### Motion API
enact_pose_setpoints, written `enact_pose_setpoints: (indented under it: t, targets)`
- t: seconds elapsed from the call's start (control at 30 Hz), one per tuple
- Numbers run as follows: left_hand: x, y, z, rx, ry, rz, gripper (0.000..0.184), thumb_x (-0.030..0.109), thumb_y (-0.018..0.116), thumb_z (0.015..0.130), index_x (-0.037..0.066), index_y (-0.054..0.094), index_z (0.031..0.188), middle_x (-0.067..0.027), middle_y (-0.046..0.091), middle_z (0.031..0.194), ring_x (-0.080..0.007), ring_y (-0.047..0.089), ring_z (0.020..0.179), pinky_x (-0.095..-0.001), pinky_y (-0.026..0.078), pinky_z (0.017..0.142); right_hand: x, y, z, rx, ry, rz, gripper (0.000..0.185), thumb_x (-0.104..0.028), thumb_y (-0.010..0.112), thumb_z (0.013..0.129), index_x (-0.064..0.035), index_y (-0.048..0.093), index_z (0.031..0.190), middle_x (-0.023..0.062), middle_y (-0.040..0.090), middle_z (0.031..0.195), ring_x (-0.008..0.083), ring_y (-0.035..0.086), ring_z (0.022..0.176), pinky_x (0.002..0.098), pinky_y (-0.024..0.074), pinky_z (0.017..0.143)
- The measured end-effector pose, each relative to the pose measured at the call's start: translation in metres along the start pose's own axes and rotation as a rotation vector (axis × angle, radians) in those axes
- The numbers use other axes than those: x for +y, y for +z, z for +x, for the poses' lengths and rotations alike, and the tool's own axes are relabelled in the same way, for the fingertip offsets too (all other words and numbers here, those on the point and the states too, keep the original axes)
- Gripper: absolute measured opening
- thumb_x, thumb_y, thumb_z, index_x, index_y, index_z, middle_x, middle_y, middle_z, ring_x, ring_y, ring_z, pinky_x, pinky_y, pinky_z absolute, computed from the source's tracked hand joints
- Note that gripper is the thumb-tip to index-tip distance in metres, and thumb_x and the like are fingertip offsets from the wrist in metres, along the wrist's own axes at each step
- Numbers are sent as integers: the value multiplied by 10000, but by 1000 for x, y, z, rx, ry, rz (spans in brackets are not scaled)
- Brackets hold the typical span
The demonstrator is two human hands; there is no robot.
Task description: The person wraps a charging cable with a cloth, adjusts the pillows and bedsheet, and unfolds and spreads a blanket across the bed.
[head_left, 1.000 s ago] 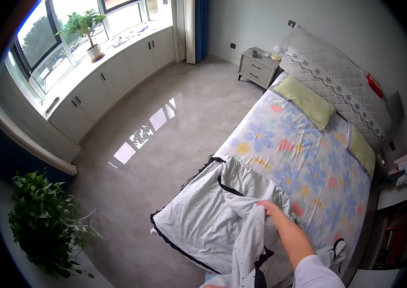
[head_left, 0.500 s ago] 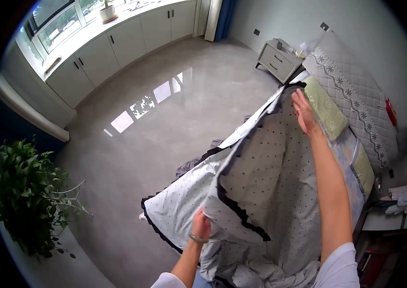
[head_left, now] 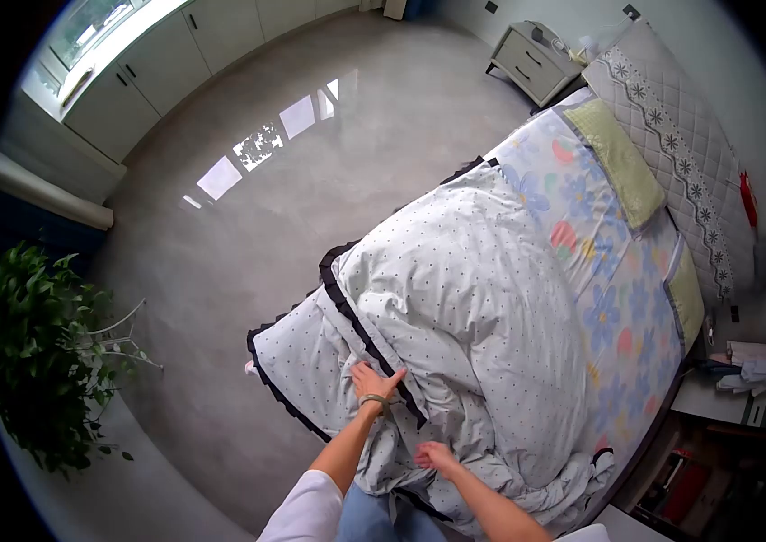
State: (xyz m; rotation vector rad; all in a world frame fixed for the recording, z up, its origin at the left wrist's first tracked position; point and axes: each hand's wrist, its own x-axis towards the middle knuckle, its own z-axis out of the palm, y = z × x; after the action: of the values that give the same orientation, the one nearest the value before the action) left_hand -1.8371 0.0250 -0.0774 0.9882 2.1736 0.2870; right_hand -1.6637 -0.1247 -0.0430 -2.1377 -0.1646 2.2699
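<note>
A white quilt (head_left: 473, 280) with small dark dots and black ruffled edging lies bunched over the lower part of the bed. My left hand (head_left: 376, 382) rests on it beside a strip of the black ruffle, fingers spread. A band circles that wrist. Lower and to the right, my right hand (head_left: 437, 457) is just over the quilt's folds, its fingers loosely apart and holding nothing. Whether it touches the cloth I cannot tell. The flowered sheet (head_left: 613, 307) shows between the quilt and the green pillow (head_left: 618, 163).
A padded headboard (head_left: 663, 126) stands at the right, with a nightstand (head_left: 536, 63) at its far end. Shelves (head_left: 686, 483) holding items stand at lower right. A leafy plant (head_left: 35, 361) is on the left, and low cabinets (head_left: 161, 77) run under the window.
The raised quilt has come down onto the bed, uncovering the flowered sheet. My right hand has dropped from near the pillow toward my body; my left has let go and opened.
</note>
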Motion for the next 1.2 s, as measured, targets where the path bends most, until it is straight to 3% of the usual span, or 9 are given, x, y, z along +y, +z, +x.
enact_pose_setpoints:
  t: [0.13, 0.3, 0.43, 0.53, 0.63, 0.7, 0.87, 1.03, 1.2]
  targets:
    - [-16, 27, 4, -158, -85, -225, 385, 207, 558, 745, -49, 529, 1032, -243, 569, 1004, -395, 552, 922, -406, 441, 822, 74, 16, -5, -146, 195, 269, 399, -316, 444, 901, -43, 460, 1192, 152, 562, 1097, 261, 571, 981, 398, 478, 801]
    - [32, -119, -64, -832, -27, -536, 204, 210, 559, 767, 18, 582, 700, -18, 544, 644, -108, 487, 602, -255, 386, 549, 95, 31, -18, -300, 596, 908, 991, -692, 482, 736, 28, 190, 1350, 249, 327, 1327, 382, 408, 1183, 585, 355, 926]
    - [79, -295, -94, -592, 34, -1100, 145, 66, 622, 713, -42, 637, 809, -65, 641, 775, -113, 587, 744, -234, 456, 686, 86, 64, -35, -183, 756, 1213, 1113, -791, 500, 610, -99, 140, 1403, 177, 157, 1435, 354, 208, 1305, 601, 173, 1019]
    - [80, -315, -91, 330, 752, -644, 174, 28, 597, 693, -27, 585, 858, -82, 626, 801, -137, 592, 766, -251, 465, 665, 86, 59, -32, -267, -285, 1519, 785, -605, 488, 767, -144, 281, 1367, 78, 250, 1423, 294, 263, 1289, 527, 236, 1024]
    - [85, -350, -17, 19, 923, -416, 196, 1, 584, 683, -10, 551, 875, -49, 591, 762, -111, 546, 721, -242, 438, 611, 77, -56, -2, 214, -608, 1617, 466, -335, 455, 876, -27, 460, 1227, 120, 438, 1298, 281, 410, 1187, 427, 342, 981]
    - [117, -337, 15, -236, 434, -617, 171, -2, 579, 664, -45, 609, 827, -19, 580, 686, -91, 513, 612, -239, 424, 554, 58, -181, -57, 393, -836, 1780, 328, -201, 431, 894, -19, 521, 1151, 129, 531, 1185, 257, 491, 1093, 403, 386, 940]
    - [132, -251, 67, -432, 699, -266, 199, 62, 583, 739, -32, 591, 914, -2, 585, 759, -54, 486, 703, -227, 424, 618, 2, -233, -280, 480, -1577, 1492, 498, -368, 487, 895, -49, 430, 1273, 106, 432, 1317, 269, 393, 1213, 430, 290, 1015]
    - [106, -246, 107, 97, 756, -101, 310, 102, 629, 732, 42, 569, 1031, -206, 613, 925, -363, 591, 868, -387, 465, 744, 99, -173, -212, 251, -1071, 1335, 566, -397, 586, 817, -105, 432, 1276, 66, 434, 1313, 266, 394, 1195, 442, 299, 1011]
    - [17, -253, 144, 262, 389, 295, 379, 86, 617, 733, 70, 515, 1098, -208, 604, 955, -385, 560, 926, -437, 449, 794, 121, -52, -124, -29, -285, 1279, 462, -277, 614, 818, -34, 482, 1189, 128, 493, 1230, 303, 442, 1154, 480, 351, 980]
